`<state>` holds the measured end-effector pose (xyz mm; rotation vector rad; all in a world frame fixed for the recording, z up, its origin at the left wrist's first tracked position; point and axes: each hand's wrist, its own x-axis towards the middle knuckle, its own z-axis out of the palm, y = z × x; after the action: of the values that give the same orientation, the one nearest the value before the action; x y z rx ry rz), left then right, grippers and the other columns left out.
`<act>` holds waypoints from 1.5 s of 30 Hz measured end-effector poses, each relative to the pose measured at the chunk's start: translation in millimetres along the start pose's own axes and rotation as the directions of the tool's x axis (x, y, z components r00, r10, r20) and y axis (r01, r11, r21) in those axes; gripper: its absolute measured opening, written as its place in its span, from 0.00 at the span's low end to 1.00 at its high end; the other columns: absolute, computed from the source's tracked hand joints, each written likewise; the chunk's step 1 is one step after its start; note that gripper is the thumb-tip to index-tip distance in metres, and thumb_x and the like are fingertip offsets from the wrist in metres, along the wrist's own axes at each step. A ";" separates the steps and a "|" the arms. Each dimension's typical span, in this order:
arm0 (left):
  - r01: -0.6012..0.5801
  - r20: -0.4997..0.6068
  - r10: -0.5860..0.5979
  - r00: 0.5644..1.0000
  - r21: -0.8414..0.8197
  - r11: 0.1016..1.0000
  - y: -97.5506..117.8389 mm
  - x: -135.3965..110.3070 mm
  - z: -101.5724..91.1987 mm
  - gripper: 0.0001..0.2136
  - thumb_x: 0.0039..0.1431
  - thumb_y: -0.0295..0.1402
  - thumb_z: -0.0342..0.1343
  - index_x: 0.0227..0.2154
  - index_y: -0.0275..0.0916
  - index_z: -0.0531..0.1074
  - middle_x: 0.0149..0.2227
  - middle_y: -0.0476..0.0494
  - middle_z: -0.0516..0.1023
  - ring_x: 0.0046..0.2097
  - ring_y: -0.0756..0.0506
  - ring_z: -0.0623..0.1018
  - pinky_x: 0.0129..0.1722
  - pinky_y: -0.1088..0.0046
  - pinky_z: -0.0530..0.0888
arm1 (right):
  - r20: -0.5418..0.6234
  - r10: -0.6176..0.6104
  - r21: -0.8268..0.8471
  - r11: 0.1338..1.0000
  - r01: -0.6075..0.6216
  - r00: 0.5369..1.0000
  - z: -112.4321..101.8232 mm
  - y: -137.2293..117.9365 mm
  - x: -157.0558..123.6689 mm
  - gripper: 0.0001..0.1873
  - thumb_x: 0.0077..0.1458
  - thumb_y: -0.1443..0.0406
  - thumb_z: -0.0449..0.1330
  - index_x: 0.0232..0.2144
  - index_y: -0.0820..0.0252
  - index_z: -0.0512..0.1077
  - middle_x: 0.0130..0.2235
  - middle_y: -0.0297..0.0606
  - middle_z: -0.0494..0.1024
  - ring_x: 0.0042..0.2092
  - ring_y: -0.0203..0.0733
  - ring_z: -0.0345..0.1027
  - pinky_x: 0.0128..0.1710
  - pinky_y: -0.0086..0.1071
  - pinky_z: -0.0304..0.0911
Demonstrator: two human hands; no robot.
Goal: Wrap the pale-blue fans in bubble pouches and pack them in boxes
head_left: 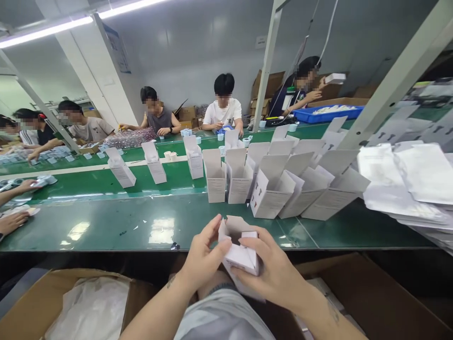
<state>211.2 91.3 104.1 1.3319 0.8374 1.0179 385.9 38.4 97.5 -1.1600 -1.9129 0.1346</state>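
Note:
Both my hands hold one small white carton just below the near edge of the green conveyor belt. My left hand pinches its left wall with thumb and fingers. My right hand wraps round its right side, fingers closed on the folded end flaps. The carton's far end stands open with its flaps up. A row of upright white cartons with raised lids lines the belt right in front of me.
A stack of flat white sheets lies at right. Brown cardboard boxes sit below the belt, one with a plastic bag. Several people work across the line, near a blue tray. Another person's hands rest at far left.

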 end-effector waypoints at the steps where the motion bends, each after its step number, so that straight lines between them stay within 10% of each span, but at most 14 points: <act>1: -0.058 -0.065 0.070 0.995 0.178 0.982 -0.5 1.9 -2.7 0.18 0.56 0.39 0.61 0.49 0.41 0.75 0.47 0.40 0.80 0.45 0.43 0.77 0.43 0.69 0.71 | -0.006 -0.014 -0.043 0.999 0.014 1.000 0.2 1.2 -0.2 0.21 0.53 0.67 0.64 0.48 0.56 0.64 0.51 0.50 0.66 0.48 0.51 0.69 0.44 0.44 0.73; 4: -0.162 -0.104 0.272 0.957 0.586 0.794 3.5 3.0 -7.2 0.10 0.60 0.36 0.56 0.26 0.38 0.76 0.27 0.45 0.77 0.30 0.48 0.73 0.32 0.73 0.67 | -0.025 -0.062 -0.185 0.981 0.057 0.998 1.0 4.2 -4.6 0.19 0.54 0.69 0.61 0.49 0.56 0.65 0.52 0.52 0.66 0.50 0.55 0.68 0.45 0.48 0.72; 8: -0.360 0.129 0.380 0.916 0.683 0.636 4.8 -4.3 -4.0 0.15 0.63 0.35 0.51 0.22 0.39 0.74 0.23 0.45 0.74 0.27 0.48 0.71 0.30 0.72 0.65 | -0.067 -0.015 -0.273 0.962 -0.003 0.998 -20.8 17.3 -13.2 0.18 0.54 0.67 0.62 0.47 0.55 0.66 0.51 0.51 0.67 0.50 0.56 0.68 0.46 0.49 0.70; 11: -0.282 0.372 0.026 0.928 0.654 0.702 -15.0 -1.1 4.2 0.17 0.62 0.39 0.53 0.21 0.40 0.76 0.22 0.45 0.74 0.27 0.47 0.72 0.31 0.71 0.65 | -0.089 0.143 -0.223 0.962 -0.160 0.986 -55.7 32.8 -20.7 0.17 0.53 0.65 0.64 0.45 0.54 0.66 0.50 0.46 0.67 0.47 0.51 0.70 0.44 0.43 0.70; 13: -0.111 0.466 -0.268 0.843 0.638 0.762 -32.1 10.6 11.7 0.10 0.54 0.40 0.61 0.27 0.39 0.79 0.24 0.46 0.76 0.28 0.45 0.74 0.33 0.70 0.67 | -0.001 0.239 -0.141 0.961 -0.237 0.971 -76.2 41.1 -26.6 0.19 0.49 0.65 0.67 0.43 0.53 0.66 0.49 0.43 0.68 0.45 0.48 0.70 0.42 0.38 0.70; 17: 0.253 0.409 -0.284 0.867 0.130 0.959 -40.2 43.1 32.8 0.27 0.46 0.44 0.68 0.50 0.39 0.75 0.43 0.39 0.80 0.43 0.41 0.76 0.44 0.65 0.70 | 0.151 0.235 0.111 0.961 -0.253 0.960 -86.8 53.1 -37.4 0.24 0.44 0.65 0.70 0.43 0.51 0.66 0.50 0.40 0.67 0.44 0.44 0.69 0.42 0.35 0.67; 21: 0.416 0.616 -0.114 0.779 -0.373 0.829 -21.1 54.1 59.1 0.31 0.41 0.41 0.72 0.52 0.41 0.75 0.51 0.38 0.76 0.52 0.38 0.74 0.52 0.63 0.67 | 0.171 0.106 0.454 0.874 -0.174 0.980 -67.9 66.4 -40.7 0.30 0.42 0.55 0.73 0.44 0.51 0.66 0.49 0.39 0.67 0.45 0.45 0.67 0.43 0.36 0.65; 25: 0.574 0.572 -0.276 0.772 -0.442 0.689 -18.0 44.6 71.5 0.30 0.33 0.26 0.73 0.46 0.43 0.78 0.48 0.42 0.78 0.47 0.40 0.76 0.49 0.64 0.69 | 0.301 0.077 0.555 0.796 -0.240 0.951 -53.0 79.8 -36.4 0.32 0.38 0.51 0.74 0.44 0.53 0.69 0.49 0.40 0.68 0.48 0.47 0.65 0.44 0.36 0.64; 30: 0.560 0.466 -0.370 0.804 -0.384 0.734 -30.3 30.4 65.3 0.32 0.36 0.26 0.73 0.50 0.41 0.76 0.41 0.42 0.80 0.39 0.44 0.77 0.43 0.66 0.72 | 0.540 0.144 0.469 0.767 -0.438 0.830 -54.3 72.8 -33.2 0.42 0.31 0.50 0.76 0.48 0.57 0.70 0.45 0.39 0.72 0.44 0.47 0.69 0.43 0.36 0.67; 36: 0.221 0.065 -0.211 0.975 -0.301 0.928 -30.2 20.6 59.1 0.21 0.54 0.42 0.64 0.51 0.42 0.77 0.57 0.38 0.74 0.55 0.38 0.74 0.54 0.62 0.71 | 0.230 0.290 0.064 0.948 -0.312 0.929 -46.4 21.9 -38.5 0.43 0.49 0.59 0.69 0.63 0.50 0.55 0.66 0.51 0.56 0.64 0.60 0.57 0.57 0.49 0.65; 41: 0.151 0.468 -0.088 0.879 -0.100 0.983 -9.3 23.2 41.4 0.22 0.57 0.47 0.61 0.52 0.45 0.77 0.70 0.42 0.56 0.70 0.33 0.53 0.64 0.57 0.60 | -0.096 0.175 0.050 0.984 -0.171 0.980 -19.9 16.8 -32.9 0.24 0.49 0.68 0.65 0.48 0.55 0.64 0.54 0.49 0.70 0.56 0.52 0.68 0.52 0.43 0.70; 45: 0.249 0.385 -0.162 0.909 -0.190 0.950 -9.2 26.8 36.1 0.25 0.51 0.42 0.67 0.52 0.46 0.76 0.67 0.39 0.61 0.66 0.33 0.62 0.61 0.56 0.64 | -0.083 0.141 0.042 0.990 -0.138 0.987 -12.6 19.6 -29.7 0.25 0.48 0.68 0.66 0.47 0.55 0.62 0.56 0.49 0.69 0.57 0.52 0.67 0.53 0.44 0.69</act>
<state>255.2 103.5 100.0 1.1527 0.5415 0.6497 413.7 22.6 77.3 -1.2559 -1.7476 0.1913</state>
